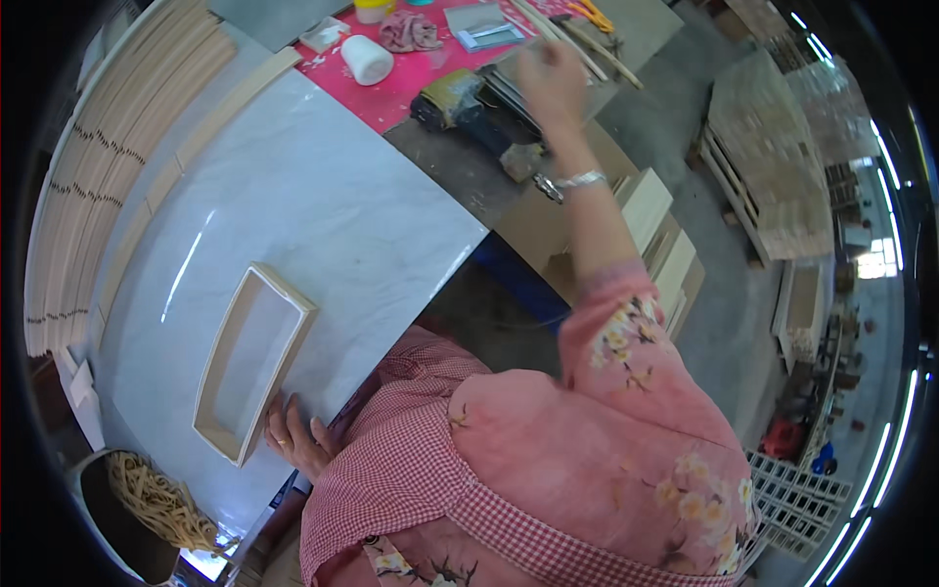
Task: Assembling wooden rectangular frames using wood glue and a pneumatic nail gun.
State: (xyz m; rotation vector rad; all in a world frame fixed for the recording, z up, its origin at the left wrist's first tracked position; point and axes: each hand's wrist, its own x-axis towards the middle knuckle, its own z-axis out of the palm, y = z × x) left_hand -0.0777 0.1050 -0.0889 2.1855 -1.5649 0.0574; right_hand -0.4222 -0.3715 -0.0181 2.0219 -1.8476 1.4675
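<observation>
A tapered four-sided wooden frame (278, 377) lies on a glossy white tabletop (337, 196), just beyond the left hand (298, 440), whose fingers, slightly parted, appear to touch its near side. The right hand (553, 88) (blurred, so I cannot tell its grip) is well apart, near a dark nail gun (481, 125).

A woodworking workshop: stacked wooden strips (127, 166) at ten o'clock, a wooden frame (275, 377) on the bench (342, 196) at eight, a bulky handheld tool (479, 122) at twelve, pallet-borne stacks (768, 147) at two.
</observation>
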